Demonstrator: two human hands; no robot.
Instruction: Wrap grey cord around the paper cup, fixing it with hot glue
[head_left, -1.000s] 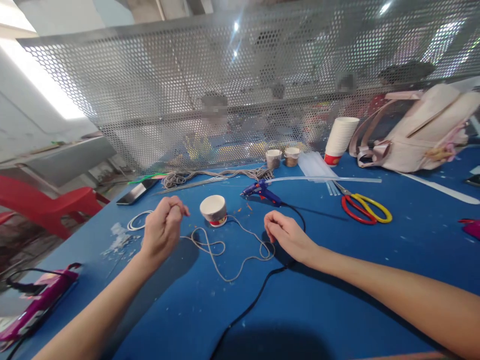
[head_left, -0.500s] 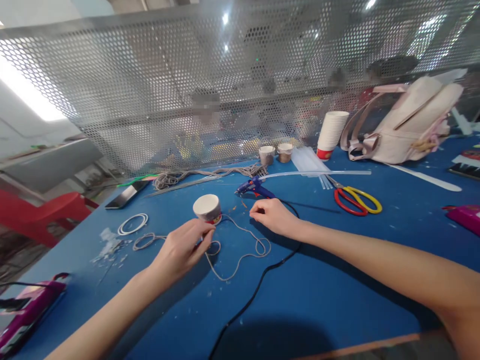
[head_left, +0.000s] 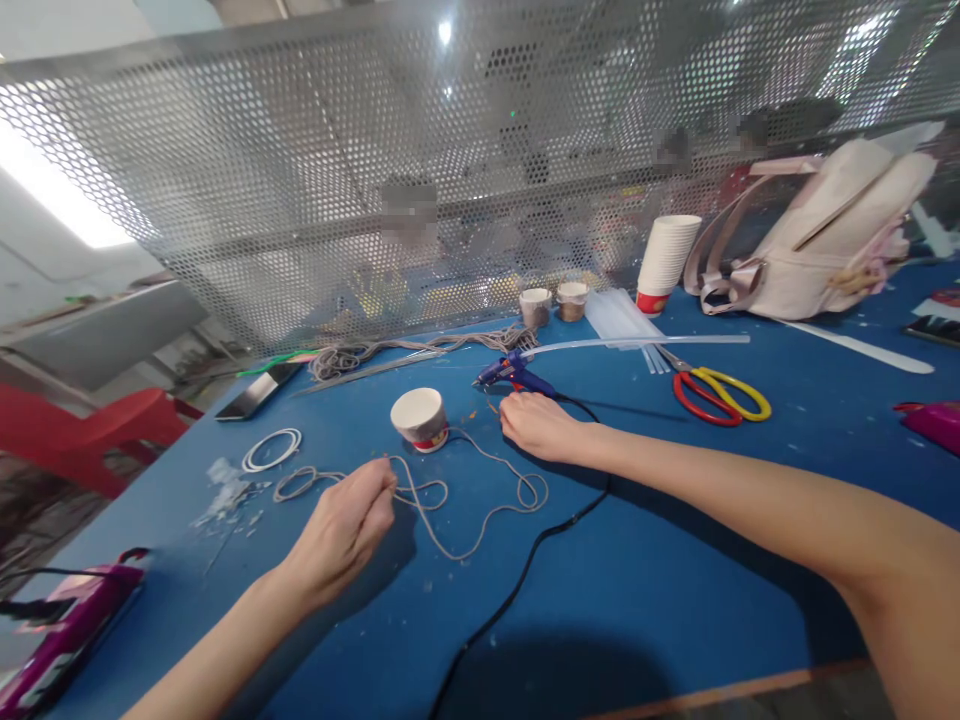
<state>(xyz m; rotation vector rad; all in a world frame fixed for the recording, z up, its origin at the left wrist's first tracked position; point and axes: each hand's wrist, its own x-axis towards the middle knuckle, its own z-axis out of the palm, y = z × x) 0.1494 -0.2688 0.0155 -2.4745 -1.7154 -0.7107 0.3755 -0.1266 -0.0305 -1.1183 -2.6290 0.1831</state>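
Over the table (head_left: pixel 637 610), left hand (head_left: pixel 349 520) and right hand (head_left: pixel 544 428) curl, fingertips mostly hidden: pinching or not, I cannot tell. The glue gun (head_left: pixel 514 372) lies by the right, probably for quick reach; between the hands stands the cup (head_left: pixel 418 420), upright, slack cord (head_left: pixel 456 558) beside it.

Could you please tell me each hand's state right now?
Left hand: curled closed near the cord; grip unclear.
Right hand: curled closed by the glue gun; grip unclear.
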